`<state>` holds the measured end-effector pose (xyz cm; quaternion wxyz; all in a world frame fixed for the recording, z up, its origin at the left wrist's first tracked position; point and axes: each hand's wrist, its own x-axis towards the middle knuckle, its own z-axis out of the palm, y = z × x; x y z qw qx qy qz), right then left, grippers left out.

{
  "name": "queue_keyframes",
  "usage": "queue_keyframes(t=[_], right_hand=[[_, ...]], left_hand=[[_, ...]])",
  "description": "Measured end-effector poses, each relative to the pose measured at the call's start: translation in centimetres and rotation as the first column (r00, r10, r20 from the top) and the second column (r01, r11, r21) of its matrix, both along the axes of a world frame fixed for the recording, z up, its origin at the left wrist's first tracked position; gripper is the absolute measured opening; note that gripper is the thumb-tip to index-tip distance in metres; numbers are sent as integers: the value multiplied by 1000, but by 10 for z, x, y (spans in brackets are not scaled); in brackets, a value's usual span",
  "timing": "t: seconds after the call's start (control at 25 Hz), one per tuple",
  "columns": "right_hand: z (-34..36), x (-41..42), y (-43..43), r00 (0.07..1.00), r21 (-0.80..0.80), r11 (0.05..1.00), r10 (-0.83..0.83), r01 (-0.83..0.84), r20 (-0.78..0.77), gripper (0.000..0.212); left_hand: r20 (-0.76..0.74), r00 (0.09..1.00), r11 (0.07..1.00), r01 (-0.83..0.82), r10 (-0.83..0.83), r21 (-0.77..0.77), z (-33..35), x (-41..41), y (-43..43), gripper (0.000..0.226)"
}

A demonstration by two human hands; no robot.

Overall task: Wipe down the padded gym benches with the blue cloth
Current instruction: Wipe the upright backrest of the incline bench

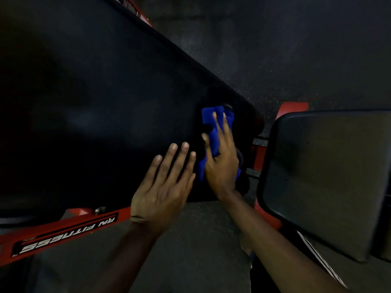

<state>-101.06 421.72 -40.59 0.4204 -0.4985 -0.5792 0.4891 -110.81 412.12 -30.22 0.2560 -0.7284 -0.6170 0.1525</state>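
A large black padded bench pad point(101, 106) fills the left and centre of the head view, running up to the far left. The blue cloth point(211, 121) lies bunched near the pad's near right corner. My right hand point(222, 159) presses flat on the cloth with straight fingers. Just to its left, my left hand point(165, 187) rests flat on the pad with fingers extended, holding nothing. A second black pad point(330, 178) sits at the right, separate from the first.
A red metal frame point(63, 231) with white lettering runs under the large pad at the lower left. Red frame parts point(259, 157) show in the gap between the two pads. Dark speckled rubber floor point(275, 49) surrounds the equipment.
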Motion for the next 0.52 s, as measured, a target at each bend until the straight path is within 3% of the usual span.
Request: queue_keyframes(t=[0.08, 0.16, 0.28, 0.4, 0.52], right_hand=[[-23, 9, -2, 997, -38, 998, -55, 57, 51, 52], [-51, 19, 17, 973, -247, 944, -188, 216, 132, 55], [-81, 28, 53, 961, -417, 869, -206, 266, 186, 56], [-70, 20, 49, 957, -399, 871, -241, 287, 162, 56], [-29, 14, 13, 986, -226, 961, -142, 158, 87, 52]], left_hand=[[-5, 1000, 1000, -4, 4, -3, 1, 1, -1, 54], [-16, 1000, 1000, -19, 19, -14, 1, 0, -2, 54], [2, 1000, 1000, -3, 3, -16, -1, -1, -2, 54], [8, 1000, 1000, 12, -12, 12, -3, -2, -1, 53], [-1, 999, 998, 36, -36, 44, -4, -3, -1, 52]])
